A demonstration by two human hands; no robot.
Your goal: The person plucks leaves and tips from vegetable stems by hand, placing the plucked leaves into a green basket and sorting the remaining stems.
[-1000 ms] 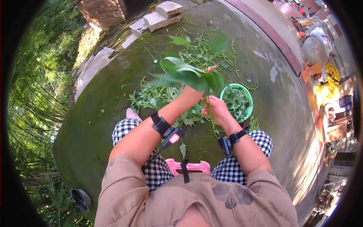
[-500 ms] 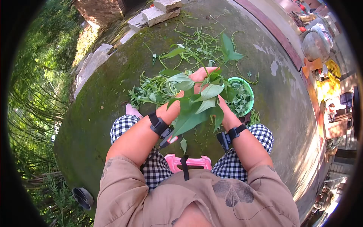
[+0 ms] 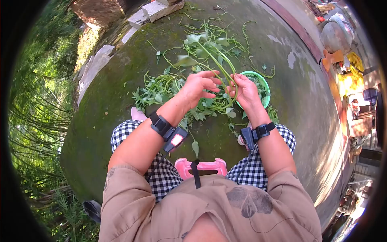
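My right hand [image 3: 245,90] pinches a small bunch of green leafy vine stems [image 3: 223,60] between thumb and fingers. The stems rise away from me, their leafy ends blurred by motion. Just left of them is my left hand [image 3: 198,88], its fingers stretched apart and holding nothing. Under both hands lies a heap of leafy vines [image 3: 161,89] on the ground. Partly behind my right hand stands a light green basket [image 3: 266,90] with picked leaves inside.
Loose bare stems [image 3: 238,42] lie scattered on the mossy concrete ground [image 3: 109,101] beyond the heap. A pink plastic stool [image 3: 183,167] shows between my knees. Stone blocks [image 3: 161,11] line the far left edge; household items stand at the right.
My hands have moved apart. The leafy ends that hung toward me now point away from me, with the stems in my right hand. My left hand has opened beside them.
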